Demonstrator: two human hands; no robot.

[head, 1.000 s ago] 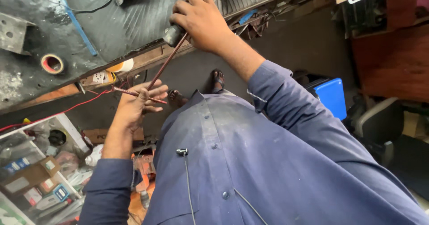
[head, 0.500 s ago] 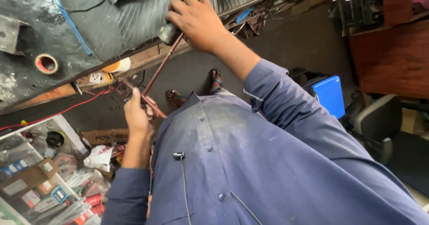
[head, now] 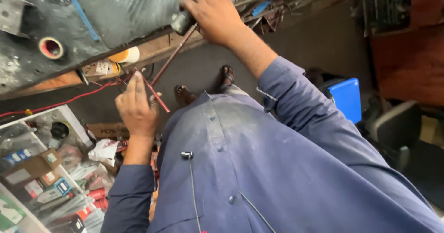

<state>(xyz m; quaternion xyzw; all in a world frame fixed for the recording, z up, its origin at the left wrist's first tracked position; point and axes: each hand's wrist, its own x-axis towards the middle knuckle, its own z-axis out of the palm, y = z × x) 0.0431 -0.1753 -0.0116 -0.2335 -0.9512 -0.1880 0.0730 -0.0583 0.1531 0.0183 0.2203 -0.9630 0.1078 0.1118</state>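
I read rod (head: 173, 57) as thin, stiff, light | right hand (head: 210, 11) wrapped on dark handle (head: 182, 22) | left hand (head: 136, 108) fingers pinching red wires (head: 155, 94), floppy: grip near ends

Single head view, steep downward, close over workbench edge (head: 152, 45) and floor.
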